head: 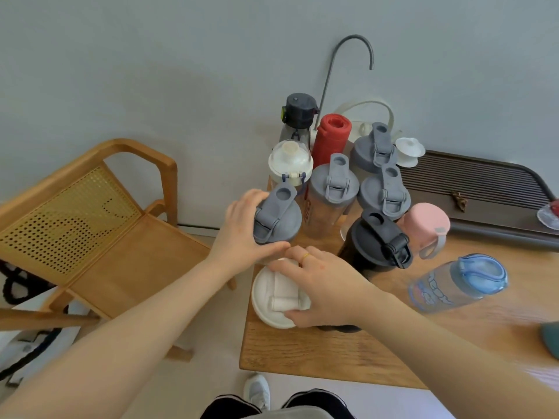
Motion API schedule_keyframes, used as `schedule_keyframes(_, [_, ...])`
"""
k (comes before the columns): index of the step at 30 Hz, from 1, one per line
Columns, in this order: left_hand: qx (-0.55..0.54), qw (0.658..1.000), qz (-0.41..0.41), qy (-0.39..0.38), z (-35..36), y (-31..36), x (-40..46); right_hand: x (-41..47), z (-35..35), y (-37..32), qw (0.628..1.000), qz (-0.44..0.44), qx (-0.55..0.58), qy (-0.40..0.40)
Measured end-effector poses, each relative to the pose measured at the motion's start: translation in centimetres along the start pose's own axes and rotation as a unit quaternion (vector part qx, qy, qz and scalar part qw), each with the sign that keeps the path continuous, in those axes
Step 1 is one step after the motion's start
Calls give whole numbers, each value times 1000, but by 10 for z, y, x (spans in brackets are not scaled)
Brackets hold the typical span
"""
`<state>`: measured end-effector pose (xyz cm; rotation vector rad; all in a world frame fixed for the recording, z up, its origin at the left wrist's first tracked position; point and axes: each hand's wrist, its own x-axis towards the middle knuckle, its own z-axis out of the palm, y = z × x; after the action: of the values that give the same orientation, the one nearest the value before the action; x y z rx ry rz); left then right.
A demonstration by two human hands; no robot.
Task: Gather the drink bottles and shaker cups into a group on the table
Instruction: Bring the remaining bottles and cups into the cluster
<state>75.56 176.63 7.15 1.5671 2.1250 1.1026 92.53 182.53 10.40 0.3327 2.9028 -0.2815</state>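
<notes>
Several bottles and shaker cups stand bunched at the left end of the wooden table (348, 355). My left hand (242, 234) grips a grey-lidded shaker cup (276, 220) at the group's near left. My right hand (320, 285) rests on a white-lidded shaker cup (272, 300) at the table's left edge, fingers around its lid. Behind stand a cream-lidded bottle (290, 161), a red bottle (331, 139), a black-capped bottle (298, 111), three more grey-lidded shakers (331, 184), a black shaker (381, 240) and a pink bottle (425, 226). A clear blue bottle (459, 281) stands apart at right.
A dark slatted tea tray (484, 192) lies along the back right, with a white lidded cup (410, 151) at its corner. A curved metal spout (348, 65) rises behind the group. A wooden chair (99, 225) stands left of the table. Bags lie on the floor.
</notes>
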Motion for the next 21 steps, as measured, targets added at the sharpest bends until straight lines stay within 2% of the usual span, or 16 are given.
schedule_keyframes(3, [-47,998,-36,-4,10,2,2,1,3,0,1000,13,19,15])
schedule_keyframes(6, [-46,997,-44,-46,12,3,9,-2,0,2,999,25,-17,36])
schedule_keyframes(9, [-37,995,-45,-80,10,7,11,-12,-6,11,992,18,-3,128])
schedule_keyframes(11, [-40,994,-72,-71,7,12,14,-20,-11,28,972,78,43,219])
schedule_keyframes(13, [-30,993,-97,-60,2,16,21,-26,-15,46,935,204,46,285])
schedule_keyframes(14, [-36,991,-112,-64,0,18,26,-29,-14,54,916,281,48,283])
schedule_keyframes(16, [-69,980,-159,-99,-4,21,37,-32,-11,62,884,397,103,226])
schedule_keyframes(18, [-123,955,-225,-148,-6,24,45,-32,-10,65,865,422,175,209])
schedule_keyframes(21, [-187,924,-280,-182,-5,29,46,-29,-17,69,850,442,188,216])
